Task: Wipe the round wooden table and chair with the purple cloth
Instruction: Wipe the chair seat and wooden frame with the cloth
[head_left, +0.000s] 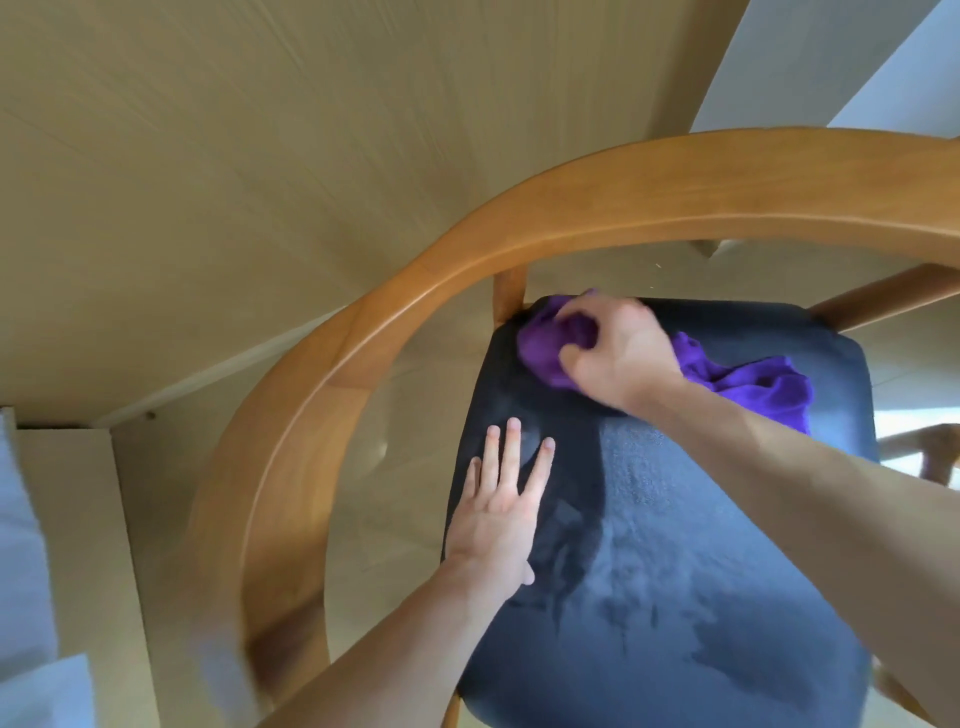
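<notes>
A wooden chair with a curved backrest rail (467, 244) and a dark padded seat (701, 571) fills the view from above. My right hand (618, 353) grips a bunched purple cloth (545, 348) at the seat's far left corner, beside a rail post. The cloth's loose end (758, 384) trails to the right behind my wrist. My left hand (501, 509) lies flat on the seat's left edge with its fingers straight and spread. Damp streaks show on the seat near its front. The round table is out of view.
Pale wood flooring (260, 156) surrounds the chair. A light cabinet or board edge (67, 519) stands at the lower left. A white wall (831, 57) rises at the top right. Part of another wooden frame (930, 447) shows at the right edge.
</notes>
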